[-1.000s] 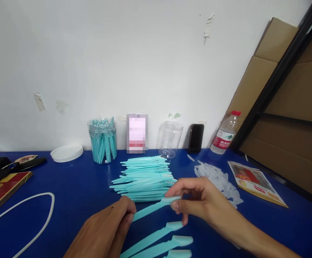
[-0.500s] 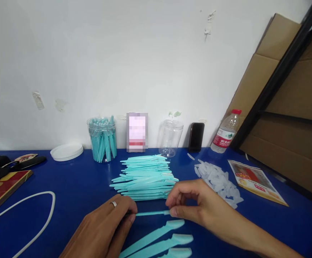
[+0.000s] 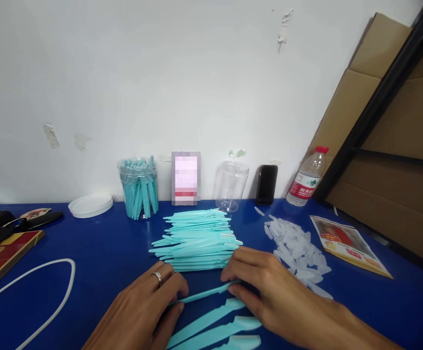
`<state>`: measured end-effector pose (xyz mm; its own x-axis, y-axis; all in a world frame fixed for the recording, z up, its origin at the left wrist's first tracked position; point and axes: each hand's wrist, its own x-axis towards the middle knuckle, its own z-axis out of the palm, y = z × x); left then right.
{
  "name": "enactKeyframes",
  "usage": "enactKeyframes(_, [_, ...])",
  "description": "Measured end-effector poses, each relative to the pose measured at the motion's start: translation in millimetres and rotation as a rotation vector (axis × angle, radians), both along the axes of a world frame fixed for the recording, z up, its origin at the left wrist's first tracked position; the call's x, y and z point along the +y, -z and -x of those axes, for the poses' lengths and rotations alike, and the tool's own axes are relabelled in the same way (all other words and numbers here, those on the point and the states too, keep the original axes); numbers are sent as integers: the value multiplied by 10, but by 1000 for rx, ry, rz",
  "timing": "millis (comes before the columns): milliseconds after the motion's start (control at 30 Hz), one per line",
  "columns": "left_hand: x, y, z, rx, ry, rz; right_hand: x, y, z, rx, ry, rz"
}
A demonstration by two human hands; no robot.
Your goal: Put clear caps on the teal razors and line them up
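Note:
Between my two hands is a turquoise eyebrow razor (image 3: pixel 206 294), slightly tilted, its right end the higher. My left hand (image 3: pixel 142 306), with a ring on one finger, pinches its handle end. My right hand (image 3: pixel 260 284) has thumb and fingers closed on the head end, which they partly hide. Just in front, three more razors (image 3: pixel 214 324) lie fanned out, their heads carrying pale clear covers. Behind my hands sits a pile of turquoise razors (image 3: pixel 196 240). To the right of my right hand lies a heap of small translucent blade covers (image 3: pixel 298 248).
Along the wall stand a clear jar (image 3: pixel 138 189) full of razors, a blurred screen (image 3: pixel 185 178), another clear jar (image 3: pixel 232 187), a black phone (image 3: pixel 267 184) and a water bottle (image 3: pixel 308 177). A white lid (image 3: pixel 90 206) and a white cable (image 3: pixel 69 282) lie left, a printed packet (image 3: pixel 349 245) right.
The held razor has gone from nearly level to tilted, its right end raised. My right hand has shifted slightly downward, and its fingers cover more of the head end.

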<state>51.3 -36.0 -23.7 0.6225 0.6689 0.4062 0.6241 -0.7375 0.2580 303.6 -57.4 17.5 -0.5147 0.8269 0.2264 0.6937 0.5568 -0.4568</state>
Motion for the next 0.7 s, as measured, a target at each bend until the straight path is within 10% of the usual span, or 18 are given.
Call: enactKeyframes(700, [-57, -162, -53, -93, 98, -54, -2, -91, -35, -126, -23, -77])
